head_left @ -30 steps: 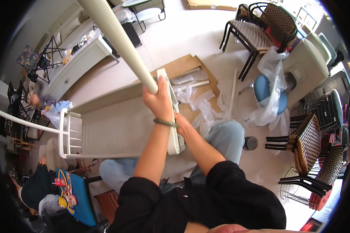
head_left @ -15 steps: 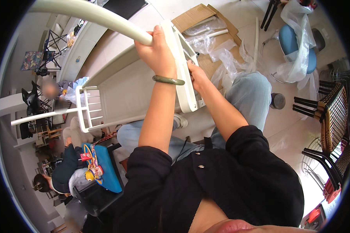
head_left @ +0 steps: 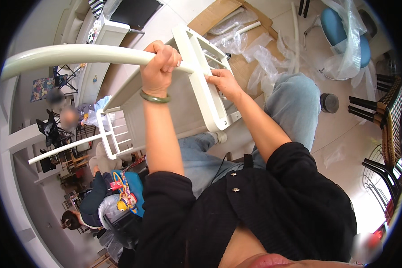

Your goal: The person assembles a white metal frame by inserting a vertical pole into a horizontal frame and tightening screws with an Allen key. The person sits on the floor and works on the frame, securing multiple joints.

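My left hand [head_left: 158,67], with a green bangle at the wrist, is closed around a long white metal tube [head_left: 71,54] that runs off to the upper left. The tube's end meets a white slatted frame [head_left: 201,85] standing on edge over a flat white panel [head_left: 183,111]. My right hand [head_left: 224,81] grips the frame's slats from the right side. A matching white slatted end piece [head_left: 114,138] with another tube sits at the panel's far left end. My jeans-clad legs lie beneath the panel.
An opened cardboard box [head_left: 236,58] with clear plastic wrapping lies on the floor beyond the frame. A blue chair [head_left: 344,40] under plastic and dark wicker chairs [head_left: 388,116] stand at right. Other people sit at left near a white shelf unit [head_left: 98,49].
The view has tilted further down. The tube has swung from upright to nearly level, pointing left. My left hand keeps its grip; my right hand has shifted onto the frame's slats.
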Motion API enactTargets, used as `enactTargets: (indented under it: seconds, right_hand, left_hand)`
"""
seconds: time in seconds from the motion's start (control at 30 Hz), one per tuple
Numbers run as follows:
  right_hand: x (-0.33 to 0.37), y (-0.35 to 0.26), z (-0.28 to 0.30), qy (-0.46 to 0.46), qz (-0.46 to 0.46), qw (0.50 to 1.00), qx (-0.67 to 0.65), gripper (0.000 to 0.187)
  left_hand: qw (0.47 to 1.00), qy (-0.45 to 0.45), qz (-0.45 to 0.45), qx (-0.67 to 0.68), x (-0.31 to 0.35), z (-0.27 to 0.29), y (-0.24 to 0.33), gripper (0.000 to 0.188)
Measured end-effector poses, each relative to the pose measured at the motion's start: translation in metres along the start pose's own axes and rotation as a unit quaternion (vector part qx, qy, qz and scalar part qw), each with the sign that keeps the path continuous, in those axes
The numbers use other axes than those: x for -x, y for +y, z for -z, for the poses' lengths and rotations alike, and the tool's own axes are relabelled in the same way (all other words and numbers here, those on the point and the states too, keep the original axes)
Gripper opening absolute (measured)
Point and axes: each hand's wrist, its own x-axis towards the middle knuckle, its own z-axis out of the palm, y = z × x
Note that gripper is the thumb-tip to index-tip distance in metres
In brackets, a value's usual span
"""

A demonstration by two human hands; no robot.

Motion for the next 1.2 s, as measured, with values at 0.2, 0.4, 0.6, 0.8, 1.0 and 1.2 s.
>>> enactTargets:
  seconds: [0.2, 0.4, 0.6, 0.8, 1.0, 1.2]
  right_hand:
    - [-0.002, -0.001, 0.006, 0.017, -0.002, 1.0, 0.007, 0.026]
    - [-0.003, 0.007, 0.009, 0.007, 0.014, 1.0, 0.009, 0.026]
    - [-0.007, 0.01, 0.011, -0.002, 0.01, 1.0, -0.019, 0.027]
    - [-0.006, 0.011, 0.011, -0.008, 0.012, 1.0, -0.011, 0.028]
    - [-0.004, 0.008, 0.011, -0.007, 0.004, 1.0, -0.024, 0.028]
    - [-0.016, 0.025, 0.019, -0.017, 0.033, 0.999, 0.026, 0.031]
  left_hand:
    - [0.931, 0.318, -0.089, -0.155, 0.009, -0.043, -0.017, 0.019]
    - [0.969, 0.233, -0.063, -0.056, 0.006, -0.034, -0.025, 0.021]
    - [0.973, 0.185, -0.097, -0.097, 0.009, -0.03, -0.016, 0.024]
    - [0.928, 0.351, -0.077, -0.103, 0.004, -0.053, -0.014, 0.029]
    - [0.993, -0.112, 0.01, -0.032, -0.001, 0.008, 0.001, 0.035]
    - [0.999, 0.032, -0.016, -0.03, 0.005, -0.006, -0.004, 0.032]
